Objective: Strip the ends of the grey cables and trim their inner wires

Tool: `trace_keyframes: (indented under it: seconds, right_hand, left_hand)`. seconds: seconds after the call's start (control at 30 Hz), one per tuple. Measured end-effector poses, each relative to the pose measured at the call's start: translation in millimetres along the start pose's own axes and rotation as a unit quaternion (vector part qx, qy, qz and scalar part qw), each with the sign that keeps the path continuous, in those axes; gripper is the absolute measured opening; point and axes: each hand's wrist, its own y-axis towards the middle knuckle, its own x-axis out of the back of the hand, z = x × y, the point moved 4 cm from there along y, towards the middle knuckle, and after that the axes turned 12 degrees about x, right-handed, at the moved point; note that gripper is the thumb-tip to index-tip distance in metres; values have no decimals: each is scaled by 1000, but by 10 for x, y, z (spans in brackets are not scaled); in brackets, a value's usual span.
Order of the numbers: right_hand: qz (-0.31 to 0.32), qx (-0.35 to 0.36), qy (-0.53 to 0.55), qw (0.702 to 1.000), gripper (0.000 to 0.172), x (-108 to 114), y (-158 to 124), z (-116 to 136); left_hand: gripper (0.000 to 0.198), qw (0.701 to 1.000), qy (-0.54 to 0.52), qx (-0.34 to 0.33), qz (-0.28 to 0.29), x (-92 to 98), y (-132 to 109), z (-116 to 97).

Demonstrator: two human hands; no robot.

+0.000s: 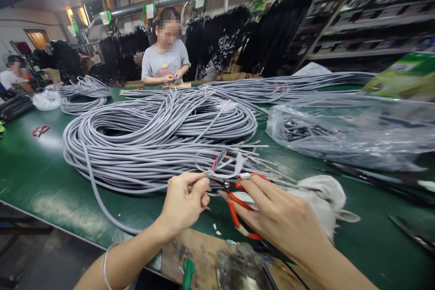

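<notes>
Left hand: closed grip, thumb and fingertips pinched on the end of a grey cable just above the near edge of the counter.
Right hand: fingers wrapped through the orange handles of a pair of scissors, grip closed on them; the blades point left and meet the cable end right beside the left fingertips.
Cable end: the grey jacket is split open, and thin coloured wires, pink and green among them, stick up out of it, tilted toward the far side.
Cable pile: a big loose coil of grey cable lies on the green counter just beyond both hands; one strand loops off the near edge and back up toward the left hand.
Cloth: a pale crumpled rag lies on the counter, touching the right hand's far side.
Plastic bag: clear, lying to the right of the pile, with dark small parts inside, too blurred to tell apart.
Second scissors: red-handled, lying on the counter far to the left, well apart from the hands.
Board: a worn brown board lies under the wrists at the near edge.
Co-worker: a person in a grey shirt stands across the counter, hands together on something small.
Behind: bundles of black cable hang along the far side.
</notes>
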Motion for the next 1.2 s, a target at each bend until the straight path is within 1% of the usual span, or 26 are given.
trace_keyframes:
  seconds: [0.13,0.23,0.33,0.4,0.43,0.47,0.53,0.6,0.63,0.67,0.73,0.8,0.87,0.93,1.0,1.07,1.13,1.2]
  right_hand:
    - [2,-12,52,999,28,2,-30,1]
    - [-9,-17,42,999,27,16,-63,-12]
    - [-12,-11,49,999,31,15,-90,-29]
    - [-14,-16,90,996,36,14,-97,-49]
    - [-17,-31,122,992,37,15,-97,-67]
    - [-23,-56,160,985,37,17,-96,-93]
    - [-38,-144,241,959,39,15,-95,-171]
    - [-54,-242,317,915,38,-5,-93,-243]
    - [-62,-279,351,892,36,-20,-85,-264]
    - [-68,-306,383,869,35,-39,-71,-273]
    - [-86,-344,430,831,37,-74,-38,-267]
    - [-111,-382,443,803,42,-98,-27,-249]
    - [-127,-410,440,789,45,-105,-40,-221]
    - [-125,-413,437,789,44,-100,-57,-189]
    - [-119,-409,435,794,40,-89,-74,-172]
    - [-125,-410,432,793,38,-72,-84,-173]
    - [-134,-414,438,786,37,-58,-77,-179]
    - [-129,-418,448,780,38,-51,-55,-172]
  left_hand:
    - [41,1000,-9,-2,15,0,-2,9]
    - [41,1000,1,-10,14,1,2,16]
    - [42,1000,17,-4,8,6,16,34]
    - [43,999,36,5,7,9,27,41]
    - [44,999,43,8,8,11,31,39]
    - [45,999,46,9,8,14,34,34]
    - [45,999,40,10,9,16,36,20]
    - [45,999,33,9,7,11,33,16]
    - [44,999,37,9,7,2,30,22]
    - [42,999,44,7,8,-11,26,32]
    - [35,998,62,-3,9,-39,19,64]
    - [26,996,85,-12,1,-56,17,103]
    - [18,994,111,-12,-16,-54,20,136]
    - [16,990,136,-9,-26,-46,24,143]
    - [23,992,128,-14,-18,-48,25,121]
    - [32,996,88,-22,0,-63,24,92]
    - [38,999,46,-20,20,-93,25,84]
    - [39,999,21,-24,31,-126,32,93]
